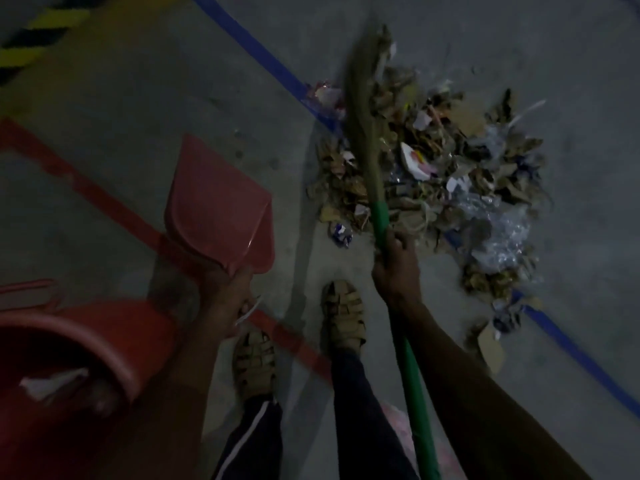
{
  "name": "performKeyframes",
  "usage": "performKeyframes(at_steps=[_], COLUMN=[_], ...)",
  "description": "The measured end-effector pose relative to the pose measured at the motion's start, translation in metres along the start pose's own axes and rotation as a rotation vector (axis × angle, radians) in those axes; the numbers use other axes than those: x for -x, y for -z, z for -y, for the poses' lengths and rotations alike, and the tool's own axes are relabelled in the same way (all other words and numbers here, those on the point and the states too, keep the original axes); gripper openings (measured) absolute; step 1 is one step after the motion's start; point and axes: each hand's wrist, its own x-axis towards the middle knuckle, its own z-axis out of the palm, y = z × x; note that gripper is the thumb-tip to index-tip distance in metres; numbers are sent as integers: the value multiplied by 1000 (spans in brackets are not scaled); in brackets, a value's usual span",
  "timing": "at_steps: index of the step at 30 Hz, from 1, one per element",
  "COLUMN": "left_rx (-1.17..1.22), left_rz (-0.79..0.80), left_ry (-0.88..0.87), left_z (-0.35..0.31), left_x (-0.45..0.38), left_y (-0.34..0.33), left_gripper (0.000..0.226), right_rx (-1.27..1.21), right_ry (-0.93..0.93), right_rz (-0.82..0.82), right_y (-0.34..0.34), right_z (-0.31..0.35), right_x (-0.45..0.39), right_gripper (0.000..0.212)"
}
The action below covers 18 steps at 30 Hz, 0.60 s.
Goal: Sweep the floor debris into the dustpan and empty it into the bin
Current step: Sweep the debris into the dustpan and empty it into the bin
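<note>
A pile of dry leaves, paper scraps and clear plastic lies on the concrete floor at the upper right. My right hand grips the green handle of a grass broom, whose bristles lie over the left side of the pile. My left hand holds a red dustpan by its handle, lifted above the floor to the left of the pile. A red bin with white paper inside stands at the lower left.
A blue floor line runs diagonally under the pile, and a red line crosses beneath the dustpan. Yellow-black hazard tape marks the top left. My two sandalled feet stand between bin and pile. A cardboard piece lies right.
</note>
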Motion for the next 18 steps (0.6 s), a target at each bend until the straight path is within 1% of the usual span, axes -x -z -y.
performKeyframes(at_steps=[3,5,7,9,12,15,18], left_rx=[-77,-183,-287,-371,-432,-468,-471], left_rz=[18,16,39,74,110,187,272], left_ry=[-28,-90,-163,-231,-295,-236,-214], left_z=[1,4,9,18,36,59,72], left_x=[8,15,27,40,55,70,91], left_y=[13,15,15,9,-5,-25,-43], left_gripper=[29,31,32,33,27,30,37], right_rx=[55,139,209,263,288,248,164], right_ry=[-72,-141,-211,-298,-432,-596,-745], right_rz=[35,10,-65,-154,-256,-336,-352], right_y=[-13,-17,-20,-19,-17,-14,-7], right_z=[1,-9,-27,-50,-94,-145,-190], right_x=[26,46,67,92,134,182,228], right_gripper=[46,45,47,53,63,68,64])
